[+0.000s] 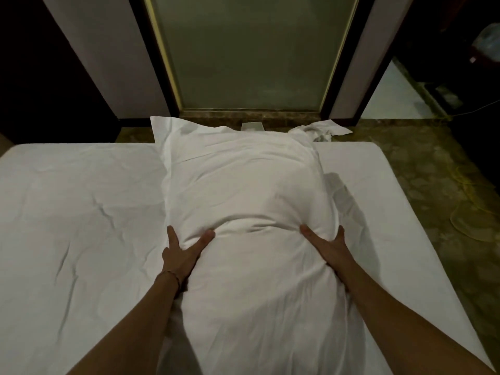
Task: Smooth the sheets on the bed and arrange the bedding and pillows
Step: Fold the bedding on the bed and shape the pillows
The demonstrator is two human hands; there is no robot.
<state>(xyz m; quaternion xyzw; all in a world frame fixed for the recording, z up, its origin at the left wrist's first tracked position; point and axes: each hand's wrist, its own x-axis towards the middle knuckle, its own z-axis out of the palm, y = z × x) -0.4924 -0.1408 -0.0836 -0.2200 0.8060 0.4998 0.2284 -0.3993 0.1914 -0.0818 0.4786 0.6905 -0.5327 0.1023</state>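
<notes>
A plump white pillow (243, 185) in a white case lies lengthwise on the bed, running from me to the far edge. The white sheet (81, 226) under it is wrinkled on the left. My left hand (182, 255) presses the pillow's left flank, thumb dug into the top and a finger straight along the side. My right hand (328, 247) mirrors it on the right flank, thumb and finger spread and straight. The pillow bulges and creases between the two hands. My remaining fingers are hidden against the fabric.
Beyond the bed's far edge stands a frosted glass door (251, 50) with a stone sill. A crumpled white cloth (322, 131) lies on the floor there. Patterned floor (422, 169) runs along the bed's right side, with a yellow cord (470, 190) on it.
</notes>
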